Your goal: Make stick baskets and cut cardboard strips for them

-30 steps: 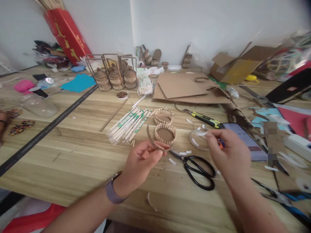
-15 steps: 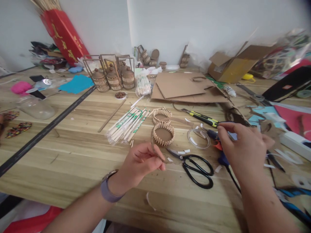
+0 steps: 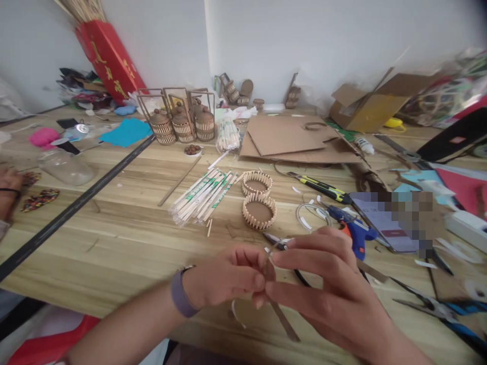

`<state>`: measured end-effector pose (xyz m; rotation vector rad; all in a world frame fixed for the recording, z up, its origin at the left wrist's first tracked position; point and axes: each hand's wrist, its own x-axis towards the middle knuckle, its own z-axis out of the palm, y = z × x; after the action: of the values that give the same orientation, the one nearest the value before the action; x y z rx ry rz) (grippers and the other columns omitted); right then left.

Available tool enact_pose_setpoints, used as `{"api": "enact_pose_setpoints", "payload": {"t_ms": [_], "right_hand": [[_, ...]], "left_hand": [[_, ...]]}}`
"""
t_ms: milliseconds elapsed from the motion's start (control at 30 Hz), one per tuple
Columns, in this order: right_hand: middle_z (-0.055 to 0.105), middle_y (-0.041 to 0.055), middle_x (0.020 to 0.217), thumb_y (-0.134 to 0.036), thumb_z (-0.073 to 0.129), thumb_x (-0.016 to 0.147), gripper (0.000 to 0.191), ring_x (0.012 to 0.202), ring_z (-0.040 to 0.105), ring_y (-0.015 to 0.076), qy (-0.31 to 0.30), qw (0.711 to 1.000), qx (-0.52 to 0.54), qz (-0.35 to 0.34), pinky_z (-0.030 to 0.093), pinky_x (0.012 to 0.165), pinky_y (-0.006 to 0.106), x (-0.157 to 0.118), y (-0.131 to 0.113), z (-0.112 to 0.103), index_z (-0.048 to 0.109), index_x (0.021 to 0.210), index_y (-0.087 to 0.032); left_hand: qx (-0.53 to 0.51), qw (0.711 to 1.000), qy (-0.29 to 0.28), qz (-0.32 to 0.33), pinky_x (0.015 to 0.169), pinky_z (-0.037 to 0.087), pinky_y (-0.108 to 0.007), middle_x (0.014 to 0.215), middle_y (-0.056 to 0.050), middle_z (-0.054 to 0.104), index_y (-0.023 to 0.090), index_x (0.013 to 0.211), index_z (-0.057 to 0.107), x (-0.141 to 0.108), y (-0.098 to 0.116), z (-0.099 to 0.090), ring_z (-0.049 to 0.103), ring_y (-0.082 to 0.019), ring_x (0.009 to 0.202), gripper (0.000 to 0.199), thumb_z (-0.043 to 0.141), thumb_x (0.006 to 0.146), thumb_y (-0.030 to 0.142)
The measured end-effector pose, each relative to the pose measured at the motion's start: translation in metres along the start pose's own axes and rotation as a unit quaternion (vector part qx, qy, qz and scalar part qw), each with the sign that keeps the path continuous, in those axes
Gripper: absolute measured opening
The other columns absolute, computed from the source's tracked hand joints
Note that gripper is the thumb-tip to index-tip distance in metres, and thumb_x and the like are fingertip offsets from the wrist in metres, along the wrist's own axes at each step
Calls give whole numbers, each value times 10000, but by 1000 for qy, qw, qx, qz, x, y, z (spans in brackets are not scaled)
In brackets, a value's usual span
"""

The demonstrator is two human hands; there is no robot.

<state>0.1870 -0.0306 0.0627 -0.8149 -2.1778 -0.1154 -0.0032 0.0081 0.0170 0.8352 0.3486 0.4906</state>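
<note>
My left hand (image 3: 232, 276), a watch band at its wrist, pinches a narrow brown strip (image 3: 283, 322) between thumb and fingers. From the right, my right hand (image 3: 331, 289) meets it, thumb and index finger closed on the same strip. One end of the strip hangs down below the fingers. Partly hidden behind my right hand are black-handled scissors (image 3: 274, 240). Just beyond the hands stand two round trays edged with short wooden sticks, the nearer ring (image 3: 259, 213) and the farther ring (image 3: 257, 183).
Wrapped sticks (image 3: 205, 195) lie left of the rings. To the right are a utility knife (image 3: 323, 187), a blue glue gun (image 3: 359, 233), a phone (image 3: 384, 220) and pliers (image 3: 429, 304). Cardboard sheets (image 3: 285, 134) and small lidded baskets (image 3: 184, 126) stand farther back. Another person's hand (image 3: 9, 185) rests at the left edge.
My right hand has come left and down to meet my left hand at the strip. The strip has left the rings. The phone and glue gun are uncovered; another person's hand shows more at left.
</note>
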Motion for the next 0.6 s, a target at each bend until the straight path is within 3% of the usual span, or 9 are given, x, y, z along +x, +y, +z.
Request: {"api": "enact_pose_setpoints", "payload": {"t_ms": [100, 267, 367, 500, 600], "right_hand": [[723, -58, 984, -273, 681, 900, 116, 991, 650, 165, -39, 999, 34, -5, 460, 880, 375, 1, -2, -5, 695, 966, -367], [740, -32, 954, -197, 523, 957, 180, 959, 669, 170, -106, 993, -11, -44, 462, 900, 362, 0, -8, -20, 664, 925, -305], [734, -35, 903, -191, 503, 954, 188, 950, 670, 184, -115, 992, -35, -47, 411, 952, 385, -11, -8, -24, 636, 885, -305], [730, -38, 899, -243, 574, 933, 91, 953, 676, 205, -104, 993, -44, -19, 385, 1008, 412, -37, -5, -28, 641, 913, -301], [717, -48, 820, -269, 603, 919, 80, 872, 680, 203, -40, 997, -45, 56, 424, 927, 396, -43, -2, -32, 644, 869, -317]], "left_hand": [[18, 999, -40, -32, 499, 391, -210, 572, 36, 537, 168, 648, 591, 0, -1, 5, 478, -68, 480, 474, 850, 641, 565], [79, 995, -35, -53, 664, 443, -243, 749, 33, 578, 218, 907, 675, -2, 5, 26, 527, -92, 624, 399, 758, 753, 577], [55, 996, -20, -71, 685, 441, -252, 765, 24, 582, 221, 885, 658, -1, 2, 34, 512, -102, 647, 388, 761, 755, 571], [49, 997, -31, -59, 717, 446, -251, 746, 9, 598, 184, 862, 635, 2, -8, 32, 545, -105, 677, 438, 736, 771, 601], [145, 989, -23, -32, 687, 463, -259, 723, 5, 604, 182, 915, 627, 4, -4, 25, 573, -120, 664, 427, 653, 837, 601]]}}
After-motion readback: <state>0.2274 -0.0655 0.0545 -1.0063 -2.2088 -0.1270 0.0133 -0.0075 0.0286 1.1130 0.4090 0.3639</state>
